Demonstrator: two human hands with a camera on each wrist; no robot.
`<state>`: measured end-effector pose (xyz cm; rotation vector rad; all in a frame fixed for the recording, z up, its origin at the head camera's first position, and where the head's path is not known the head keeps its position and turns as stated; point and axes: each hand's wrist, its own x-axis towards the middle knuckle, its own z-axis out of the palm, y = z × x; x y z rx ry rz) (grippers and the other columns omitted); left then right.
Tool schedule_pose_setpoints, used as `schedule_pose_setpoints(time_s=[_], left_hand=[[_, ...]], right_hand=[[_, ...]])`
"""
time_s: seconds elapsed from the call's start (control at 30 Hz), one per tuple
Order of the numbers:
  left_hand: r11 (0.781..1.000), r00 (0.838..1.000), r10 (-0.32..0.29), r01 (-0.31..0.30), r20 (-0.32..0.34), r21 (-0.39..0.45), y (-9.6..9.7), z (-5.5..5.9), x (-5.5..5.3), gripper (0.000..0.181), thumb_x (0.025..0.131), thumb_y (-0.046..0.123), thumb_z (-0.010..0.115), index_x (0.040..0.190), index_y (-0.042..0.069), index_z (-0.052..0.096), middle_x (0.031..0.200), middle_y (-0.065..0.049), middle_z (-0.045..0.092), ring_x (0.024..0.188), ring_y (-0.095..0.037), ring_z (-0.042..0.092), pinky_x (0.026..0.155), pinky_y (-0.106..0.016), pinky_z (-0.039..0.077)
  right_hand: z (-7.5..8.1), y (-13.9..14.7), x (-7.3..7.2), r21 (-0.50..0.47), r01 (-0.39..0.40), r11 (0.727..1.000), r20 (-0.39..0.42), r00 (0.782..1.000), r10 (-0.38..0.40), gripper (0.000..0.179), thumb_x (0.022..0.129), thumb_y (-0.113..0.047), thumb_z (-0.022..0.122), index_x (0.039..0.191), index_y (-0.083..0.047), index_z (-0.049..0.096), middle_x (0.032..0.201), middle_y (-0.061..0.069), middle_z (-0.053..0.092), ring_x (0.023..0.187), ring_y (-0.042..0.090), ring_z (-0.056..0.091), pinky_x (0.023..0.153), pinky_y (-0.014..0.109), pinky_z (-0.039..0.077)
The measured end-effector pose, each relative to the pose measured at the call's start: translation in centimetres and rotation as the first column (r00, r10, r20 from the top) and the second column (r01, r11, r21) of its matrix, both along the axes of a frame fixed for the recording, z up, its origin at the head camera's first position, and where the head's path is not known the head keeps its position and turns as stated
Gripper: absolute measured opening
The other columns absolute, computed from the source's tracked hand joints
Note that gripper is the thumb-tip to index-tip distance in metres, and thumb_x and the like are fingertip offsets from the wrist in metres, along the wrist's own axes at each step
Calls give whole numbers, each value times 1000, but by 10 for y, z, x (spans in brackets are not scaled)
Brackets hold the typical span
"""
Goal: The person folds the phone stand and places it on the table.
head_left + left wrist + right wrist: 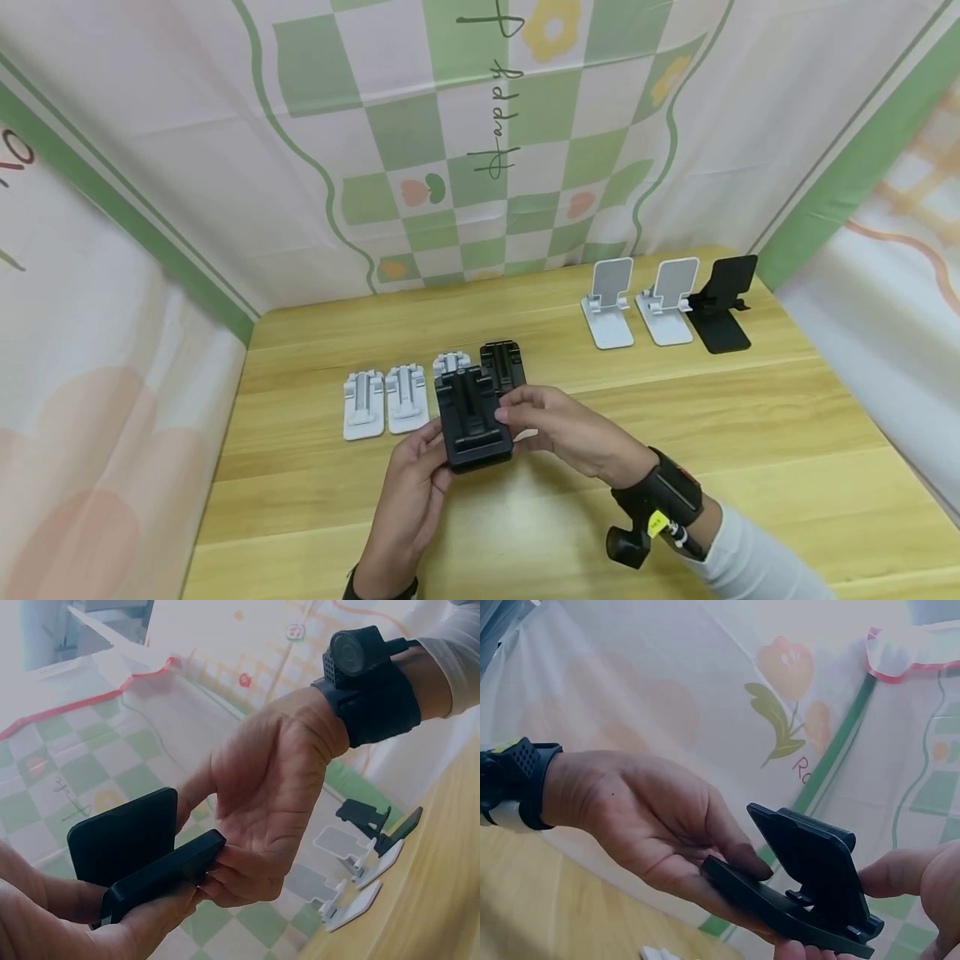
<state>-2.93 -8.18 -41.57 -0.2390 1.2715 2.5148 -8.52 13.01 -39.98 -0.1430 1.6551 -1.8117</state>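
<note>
Above the tabletop, both hands hold a black phone stand (474, 417). The wrist views show it partly opened, its upper panel (810, 855) tilted away from the base (772, 904). My left hand (408, 483) grips the base with the thumb on top and fingers beneath. At the other side, my right hand (570, 433) pinches the stand by its edge. Behind it lie a folded black stand (504, 365) and a folded white stand (450, 362), both partly hidden. Two more folded white stands, one outer (363, 408) and one inner (407, 398), lie to the left.
Toward the back right of the wooden table (675, 442) stand three opened phone stands: a white one (609, 304), a second white one (667, 304) and a black one (723, 304). A patterned curtain (480, 167) hangs along the table's far edge.
</note>
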Motion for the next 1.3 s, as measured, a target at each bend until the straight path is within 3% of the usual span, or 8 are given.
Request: schedule_pose_setpoints(time_s=[0.17, 0.23, 0.4, 0.63, 0.93, 1.17, 1.3], left_hand=[[999, 1000, -29, 30, 10, -38, -3, 3, -1, 44, 104, 14, 33, 139, -13, 40, 123, -20, 65, 112, -25, 63, 90, -32, 56], [997, 999, -36, 37, 21, -70, -4, 3, -1, 45, 103, 18, 40, 135, -14, 44, 113, -18, 69, 103, -24, 67, 81, -28, 59], [993, 998, -34, 40, 52, -109, -5, 6, -2, 51, 96, 21, 57, 131, -16, 46, 106, -16, 71, 93, -19, 69, 68, -21, 60], [988, 998, -51, 57, 46, -146, -5, 7, -2, 48, 97, 17, 55, 132, -14, 45, 116, -21, 67, 99, -24, 69, 79, -27, 59], [985, 997, -55, 62, 47, -159, -5, 5, 0, 44, 97, 12, 52, 133, -13, 45, 120, -21, 65, 103, -26, 67, 83, -29, 58], [985, 998, -53, 58, 30, -164, -5, 3, 1, 44, 98, 11, 52, 134, -14, 44, 119, -22, 66, 102, -26, 68, 82, -29, 58], [978, 998, -54, 60, 37, -200, -7, 2, 3, 45, 97, 12, 53, 132, -16, 45, 116, -21, 67, 98, -22, 69, 77, -25, 60]], right_hand=[[-1, 3, 0, 6, 10, 1000, 6, 1000, -10, 50, 94, -21, 59, 126, 13, 43, 108, 15, 58, 94, 21, 59, 82, 37, 57], [-1, 4, -1, 10, 12, 1000, -1, 1000, -12, 49, 94, -21, 59, 126, 13, 43, 108, 15, 58, 94, 21, 60, 82, 37, 56], [0, 5, 0, 11, 8, 1000, -6, 1000, -8, 48, 93, -21, 59, 124, 13, 44, 106, 14, 59, 93, 21, 60, 82, 36, 56], [-2, 5, 1, -7, 0, 1000, -6, 1000, 0, 42, 92, -16, 58, 120, 13, 46, 105, 13, 59, 92, 20, 60, 82, 37, 57], [-5, 5, 1, -10, 3, 1000, -4, 1000, -3, 38, 91, -12, 58, 117, 12, 46, 102, 11, 58, 89, 19, 61, 80, 35, 57], [-8, 6, 1, -9, -10, 1000, -19, 1000, 10, 40, 92, -11, 58, 120, 14, 45, 102, 12, 61, 87, 19, 62, 80, 35, 57], [-11, 3, 2, -30, -23, 999, 18, 1000, 23, 39, 91, -12, 59, 118, 14, 47, 101, 11, 63, 87, 19, 62, 79, 33, 57]])
